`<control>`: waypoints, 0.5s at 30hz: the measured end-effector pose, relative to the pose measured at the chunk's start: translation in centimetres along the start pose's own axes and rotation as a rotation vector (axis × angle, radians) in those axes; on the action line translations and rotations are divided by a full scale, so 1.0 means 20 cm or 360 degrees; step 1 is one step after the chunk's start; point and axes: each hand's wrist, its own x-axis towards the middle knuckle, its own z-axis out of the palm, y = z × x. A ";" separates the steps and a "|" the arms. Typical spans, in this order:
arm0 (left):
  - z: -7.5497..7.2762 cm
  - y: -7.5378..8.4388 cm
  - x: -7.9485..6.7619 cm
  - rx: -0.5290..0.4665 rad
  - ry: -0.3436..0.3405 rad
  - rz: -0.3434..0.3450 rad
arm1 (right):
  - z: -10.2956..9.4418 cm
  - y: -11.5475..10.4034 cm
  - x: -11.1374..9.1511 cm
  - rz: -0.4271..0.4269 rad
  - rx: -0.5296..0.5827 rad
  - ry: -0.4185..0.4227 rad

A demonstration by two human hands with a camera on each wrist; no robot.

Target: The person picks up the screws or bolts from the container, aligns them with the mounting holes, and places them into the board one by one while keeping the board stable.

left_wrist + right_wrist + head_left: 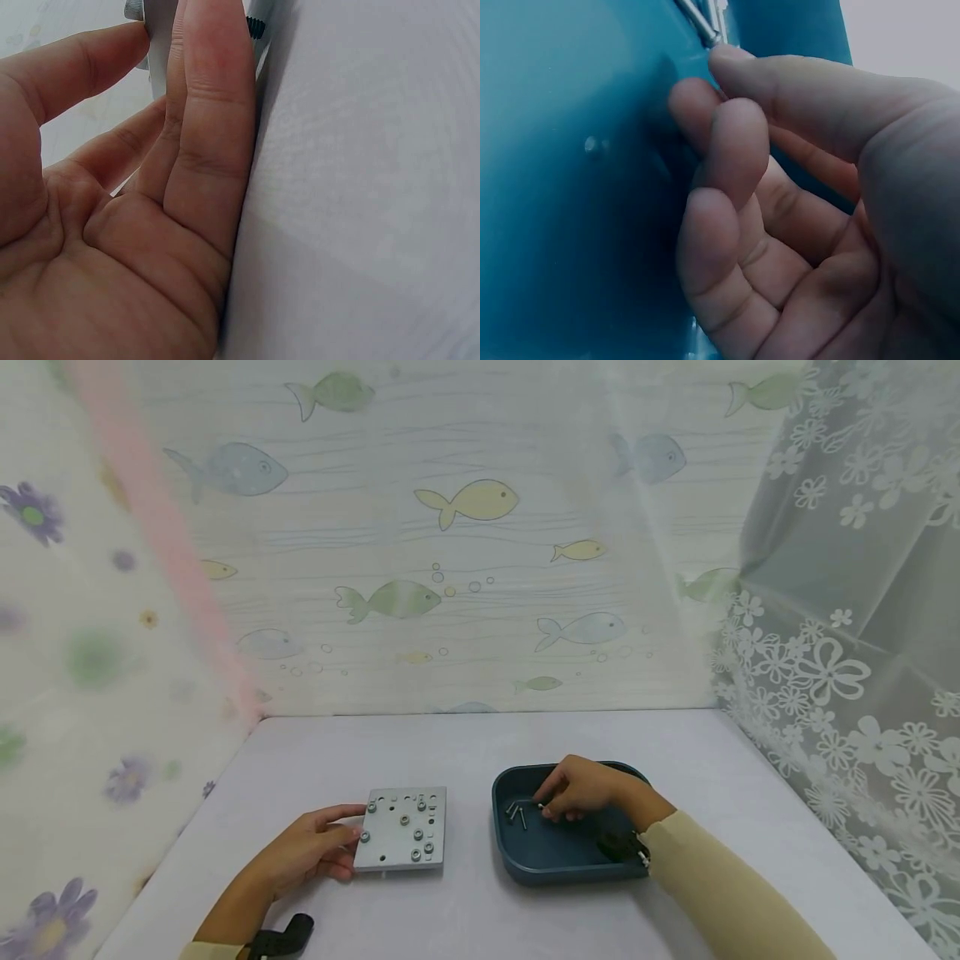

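A square silver metal plate (393,843) with holes lies left of centre, several socket-head screws (405,820) standing in it. My left hand (311,852) grips its left edge, thumb on the upper face and fingers at the side and underneath. In the left wrist view a dark threaded screw end (256,28) pokes out below the plate. My right hand (581,789) reaches into a dark blue tray (555,875), thumb and curled fingers closing on a small screw (541,806). Loose screws (522,817) lie just left of the fingertips; in the right wrist view, screws (697,19) meet the thumb tip.
The white table (465,918) runs back to a fish-print curtain (465,652). Flowered sheets hang along both sides. The tray's raised walls surround the right hand, and a strip of table separates tray and plate. Black wrist cameras (281,937) sit on both wrists.
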 end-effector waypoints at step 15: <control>0.00 -0.01 0.00 0.0000 0.0011 0.0006 | 0.02 0.00 0.00 -0.0003 -0.0101 0.0046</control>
